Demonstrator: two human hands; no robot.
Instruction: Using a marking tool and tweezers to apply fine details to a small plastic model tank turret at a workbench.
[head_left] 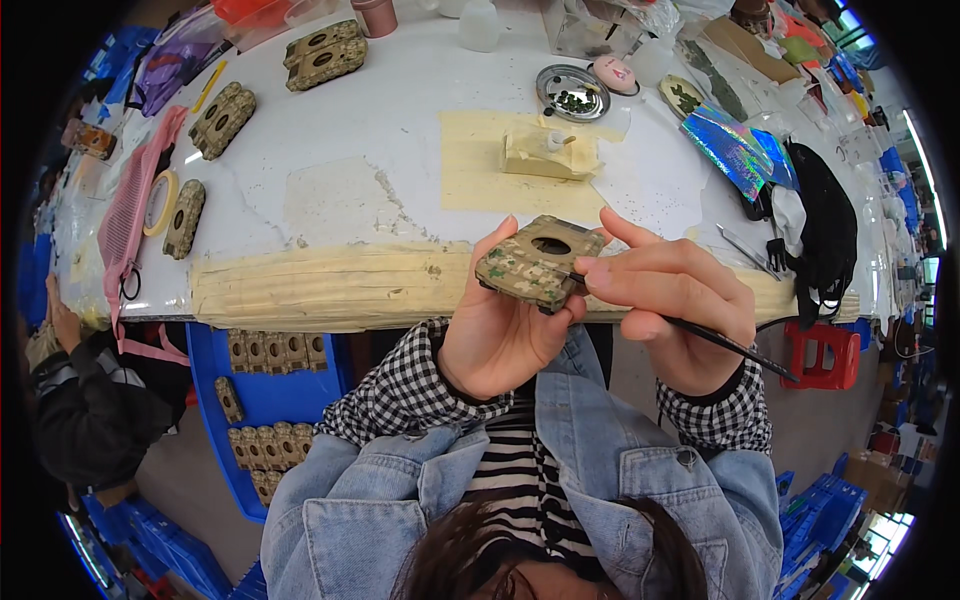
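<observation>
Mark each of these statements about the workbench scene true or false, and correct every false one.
1. The left hand holds a camouflage-painted model part. True.
2. The right hand holds a pair of scissors. False: it holds a thin dark brush, its tip at the part.
3. A round metal dish sits on the white table. True.
4. The blue tray beside the person holds nothing. False: it holds rows of tan painted parts.
5. A roll of tape lies on the left part of the table. True.
</observation>
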